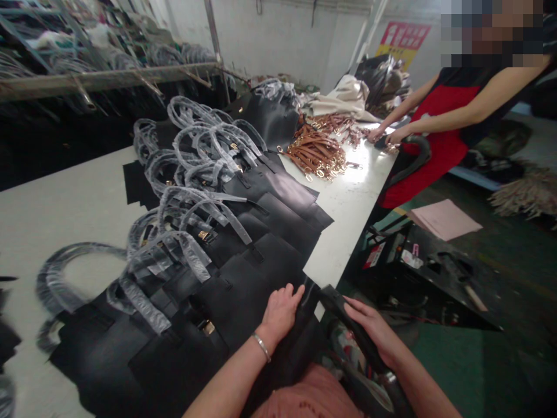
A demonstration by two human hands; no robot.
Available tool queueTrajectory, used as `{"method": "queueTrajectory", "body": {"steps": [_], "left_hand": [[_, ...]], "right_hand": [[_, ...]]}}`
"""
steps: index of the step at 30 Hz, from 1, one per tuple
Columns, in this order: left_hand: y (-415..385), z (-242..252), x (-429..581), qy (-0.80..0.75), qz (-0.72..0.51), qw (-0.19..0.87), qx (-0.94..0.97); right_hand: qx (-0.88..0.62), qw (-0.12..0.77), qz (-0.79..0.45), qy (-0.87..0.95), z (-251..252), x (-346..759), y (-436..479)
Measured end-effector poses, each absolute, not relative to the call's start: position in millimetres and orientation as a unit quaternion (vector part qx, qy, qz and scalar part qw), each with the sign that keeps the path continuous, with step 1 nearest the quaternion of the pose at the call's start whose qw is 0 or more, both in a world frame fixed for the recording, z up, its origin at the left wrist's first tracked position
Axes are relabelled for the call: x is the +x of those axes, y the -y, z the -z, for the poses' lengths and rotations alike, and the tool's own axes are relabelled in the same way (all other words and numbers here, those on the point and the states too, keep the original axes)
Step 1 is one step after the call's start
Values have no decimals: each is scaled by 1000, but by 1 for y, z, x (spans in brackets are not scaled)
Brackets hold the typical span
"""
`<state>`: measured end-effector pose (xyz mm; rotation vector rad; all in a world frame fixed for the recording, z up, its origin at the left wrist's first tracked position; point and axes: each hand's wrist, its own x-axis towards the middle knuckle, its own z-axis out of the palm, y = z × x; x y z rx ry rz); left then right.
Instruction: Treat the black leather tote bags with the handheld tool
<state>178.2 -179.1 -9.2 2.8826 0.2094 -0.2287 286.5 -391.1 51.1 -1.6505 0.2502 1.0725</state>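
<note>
My left hand point(281, 313) presses on and grips the top edge of a black leather bag point(291, 371) that rests against my lap. My right hand point(369, 331) curls around the bag's black handle point(335, 301), which rises from the bag. On the white table point(348, 215) beside me lies a long overlapping row of black leather bags point(248, 278), with their handles wrapped in clear plastic point(195, 168). A pile of tan straps with gold hardware point(315, 154) lies beyond them. Neither of my hands touches the row.
Across the table, a co-worker in a red apron point(435, 162) has both hands point(383, 134) at its edge. Beige cloth point(343, 98) lies at the far end. Metal racks point(87, 75) stand at the back left. Below right are a black machine point(418, 273) and pink sheets point(444, 219).
</note>
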Motion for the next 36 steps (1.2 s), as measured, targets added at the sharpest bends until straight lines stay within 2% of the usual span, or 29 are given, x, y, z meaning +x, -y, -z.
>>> {"method": "queueTrajectory", "body": {"steps": [8, 13, 16, 19, 21, 24, 27, 30, 32, 36], "left_hand": [[179, 2, 182, -43, 90, 145, 984], [178, 0, 181, -39, 94, 179, 979], [175, 0, 174, -42, 87, 223, 970], [167, -3, 161, -51, 73, 295, 951], [157, -6, 146, -87, 45, 322, 941], [133, -16, 116, -206, -31, 306, 929], [99, -29, 83, -359, -115, 216, 901], [64, -38, 61, -483, -144, 118, 856], [45, -39, 58, -513, -129, 125, 839], [26, -34, 74, -485, -78, 219, 843]], "right_hand": [[-702, 516, -484, -83, -55, 281, 403], [-716, 539, -436, -83, -44, 290, 370], [-726, 552, -403, -74, -49, 298, 354], [-736, 528, -422, -38, -61, 302, 336], [-734, 509, -450, -1, -68, 302, 318], [-718, 500, -482, 46, -73, 299, 286], [-716, 473, -506, 85, -73, 294, 255], [-709, 449, -530, 122, -72, 286, 233], [-702, 444, -539, 138, -72, 279, 222], [-698, 427, -549, 171, -72, 267, 201]]}}
